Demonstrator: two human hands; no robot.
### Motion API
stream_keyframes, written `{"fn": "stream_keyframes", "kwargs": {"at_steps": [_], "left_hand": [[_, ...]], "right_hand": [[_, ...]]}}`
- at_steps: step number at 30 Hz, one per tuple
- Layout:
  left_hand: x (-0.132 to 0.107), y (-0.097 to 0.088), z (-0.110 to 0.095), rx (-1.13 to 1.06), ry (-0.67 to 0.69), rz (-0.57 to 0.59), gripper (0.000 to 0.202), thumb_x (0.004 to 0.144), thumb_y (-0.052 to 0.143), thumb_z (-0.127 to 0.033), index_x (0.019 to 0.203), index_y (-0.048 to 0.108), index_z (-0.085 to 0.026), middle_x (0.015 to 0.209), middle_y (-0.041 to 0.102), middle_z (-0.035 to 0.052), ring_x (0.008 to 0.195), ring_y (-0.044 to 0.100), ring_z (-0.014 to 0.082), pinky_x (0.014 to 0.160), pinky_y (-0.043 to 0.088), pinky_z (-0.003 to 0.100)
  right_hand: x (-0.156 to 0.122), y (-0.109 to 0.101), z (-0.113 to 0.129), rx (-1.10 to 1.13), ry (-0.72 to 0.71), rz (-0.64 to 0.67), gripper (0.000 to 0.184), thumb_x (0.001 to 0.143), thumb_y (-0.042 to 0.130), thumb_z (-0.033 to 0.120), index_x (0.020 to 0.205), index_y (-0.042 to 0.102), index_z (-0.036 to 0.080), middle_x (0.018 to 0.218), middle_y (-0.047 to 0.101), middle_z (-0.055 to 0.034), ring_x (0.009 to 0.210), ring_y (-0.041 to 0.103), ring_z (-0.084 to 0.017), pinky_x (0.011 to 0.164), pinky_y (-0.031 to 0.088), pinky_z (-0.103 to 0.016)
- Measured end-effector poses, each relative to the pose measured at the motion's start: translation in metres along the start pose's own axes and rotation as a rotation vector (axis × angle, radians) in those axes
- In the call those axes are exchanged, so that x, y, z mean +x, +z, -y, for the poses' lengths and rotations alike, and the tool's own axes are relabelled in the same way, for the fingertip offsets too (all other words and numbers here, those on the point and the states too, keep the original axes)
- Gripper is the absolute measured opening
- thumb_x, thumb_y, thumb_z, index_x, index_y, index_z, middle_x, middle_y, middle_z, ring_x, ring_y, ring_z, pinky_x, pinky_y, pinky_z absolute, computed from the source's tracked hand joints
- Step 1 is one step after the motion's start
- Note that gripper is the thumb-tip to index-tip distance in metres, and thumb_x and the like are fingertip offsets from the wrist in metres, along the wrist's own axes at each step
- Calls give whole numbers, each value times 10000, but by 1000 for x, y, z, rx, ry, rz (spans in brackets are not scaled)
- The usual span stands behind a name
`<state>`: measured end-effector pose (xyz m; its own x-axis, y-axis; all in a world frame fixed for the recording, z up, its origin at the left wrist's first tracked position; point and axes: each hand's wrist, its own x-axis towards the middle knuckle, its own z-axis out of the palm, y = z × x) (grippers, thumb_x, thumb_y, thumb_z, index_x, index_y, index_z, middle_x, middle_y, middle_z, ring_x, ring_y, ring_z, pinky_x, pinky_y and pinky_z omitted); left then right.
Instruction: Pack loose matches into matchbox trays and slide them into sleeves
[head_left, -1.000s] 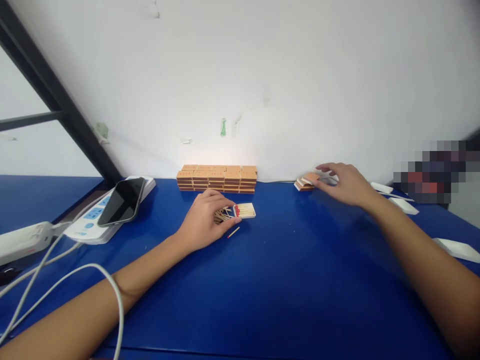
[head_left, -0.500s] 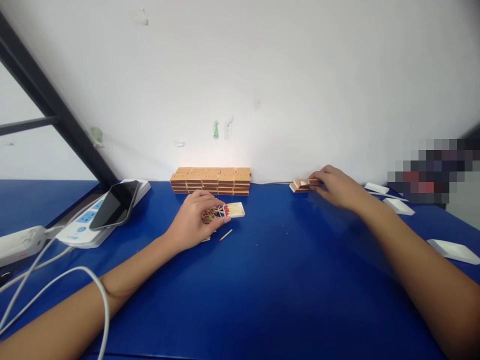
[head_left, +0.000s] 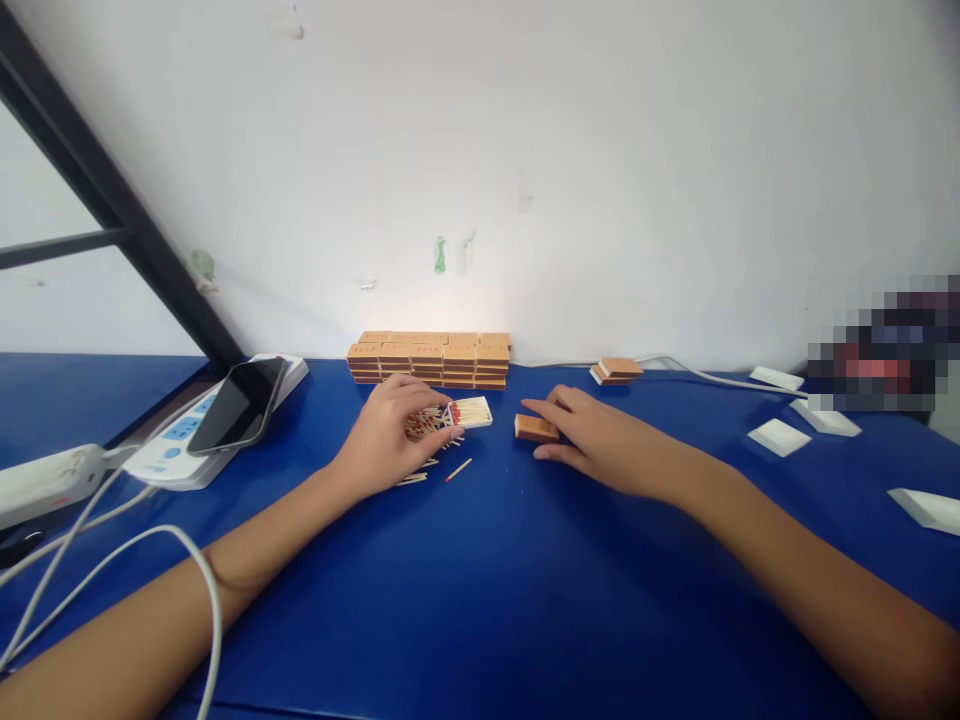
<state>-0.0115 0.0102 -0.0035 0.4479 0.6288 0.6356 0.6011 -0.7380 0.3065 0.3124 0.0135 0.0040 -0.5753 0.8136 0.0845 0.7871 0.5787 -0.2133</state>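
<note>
My left hand (head_left: 394, 430) grips the left end of a white matchbox tray (head_left: 481, 421) between thumb and fingers. Matches with red heads lie in that tray, heads toward the hand. Under and beside the hand is a heap of loose matches (head_left: 424, 427), partly covered by the fingers. One single match (head_left: 459, 469) lies apart on the blue table. To the right of the tray, with a gap between them, my right hand (head_left: 592, 435) holds an orange-brown matchbox sleeve (head_left: 534, 429) between thumb and fingers, close above or on the table; I cannot tell which.
Matchboxes (head_left: 431, 360) stand stacked in rows against the wall. Orange sleeves (head_left: 621, 370) lie farther right, and several white trays (head_left: 780, 437) at the right side. At left are a power strip (head_left: 180, 430) with a phone (head_left: 238, 400) on it and looping white cables (head_left: 196, 545).
My right hand has moved left and nearer from the sleeve pile, bringing one sleeve close to the tray. The left hand keeps its hold; the view has shifted slightly.
</note>
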Motion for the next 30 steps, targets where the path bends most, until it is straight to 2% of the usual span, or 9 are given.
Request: {"fn": "stream_keyframes", "kwargs": {"at_steps": [2, 5, 8, 12, 16, 23, 30], "left_hand": [[0, 0, 0, -1, -3, 5, 284, 957, 834, -429, 1128, 813, -204, 1088, 821, 89, 1088, 700, 299, 980, 571, 482], [-1, 1, -1, -3, -17, 16, 298, 958, 833, -439, 1138, 816, -201, 1074, 820, 89, 1081, 699, 297, 973, 571, 484], [-2, 2, -2, -8, -30, 18, 306, 955, 833, -447, 1139, 823, -203, 1065, 819, 95, 1088, 702, 300, 973, 579, 489], [-2, 3, -4, -16, -53, 5, 308, 954, 827, -450, 1139, 832, -203, 1084, 814, 109, 1068, 722, 296, 959, 596, 488], [-2, 3, -6, -27, -68, 16, 295, 952, 830, -445, 1147, 836, -224, 1089, 803, 101, 1048, 733, 289, 949, 602, 479], [-2, 1, -7, -81, -127, 42, 278, 936, 846, -448, 1141, 851, -259, 1144, 780, 94, 1049, 746, 283, 954, 610, 470], [-1, 0, -9, -157, -110, 64, 284, 930, 861, -386, 1172, 838, -240, 1182, 782, 97, 1076, 755, 271, 987, 618, 460]], "right_hand": [[-1, -1, 1, 59, 8, 29, 639, 1026, 606, 579, 1561, 578, 231, 1319, 647, -150, 1048, 698, -304, 903, 586, -433], [-1, -5, 1, 137, 27, 53, 453, 1036, 607, 549, 1350, 690, 233, 1261, 671, -124, 1023, 690, -272, 896, 566, -404], [1, -6, 1, 181, 9, -12, 349, 1034, 632, 536, 1169, 717, 226, 1155, 694, -102, 964, 678, -249, 853, 547, -386], [4, -2, 4, 236, -63, -165, 387, 998, 712, 564, 1225, 734, 252, 1088, 696, -77, 857, 659, -216, 759, 529, -358], [5, 0, 9, 257, -108, -278, 344, 994, 741, 516, 1226, 762, 263, 1035, 698, -61, 782, 637, -190, 697, 507, -340], [7, 1, 12, 287, -125, -311, 342, 972, 783, 478, 1226, 776, 249, 1017, 705, -57, 758, 633, -182, 677, 511, -333], [9, 5, 12, 393, -123, -336, 360, 953, 809, 441, 1245, 770, 235, 1054, 717, -63, 705, 615, -160, 678, 563, -342]]}}
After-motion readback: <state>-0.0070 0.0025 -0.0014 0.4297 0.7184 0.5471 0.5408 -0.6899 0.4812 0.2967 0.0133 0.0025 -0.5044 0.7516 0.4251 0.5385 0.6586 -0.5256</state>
